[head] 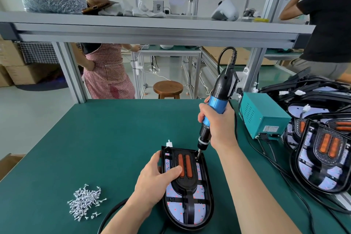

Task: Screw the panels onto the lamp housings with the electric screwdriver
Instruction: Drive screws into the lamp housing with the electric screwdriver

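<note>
The right hand (pixel 218 125) is wrapping its grip tightly around the blue barrel of the electric screwdriver (pixel 216 104), holding it nearly upright with the bit touching down at the upper right corner of the black panel (pixel 187 186); any screw under the tip is too small to make out. The panel is sitting inside the lamp housing (pixel 208 186), which is lying flat on the green desk (pixel 104 138) right in front of the person, its near end partly cut off by the frame edge. The left hand (pixel 157 178) is steadying it, its grip closing on the housing's left rim with the thumb pressing beside the orange strips and the fingertips mostly hidden. A loose pile of screws (pixel 85 202) is lying to the left, and a stack of further housings (pixel 322 157) is running out of view at the right, beside a teal power box (pixel 264 118).
</note>
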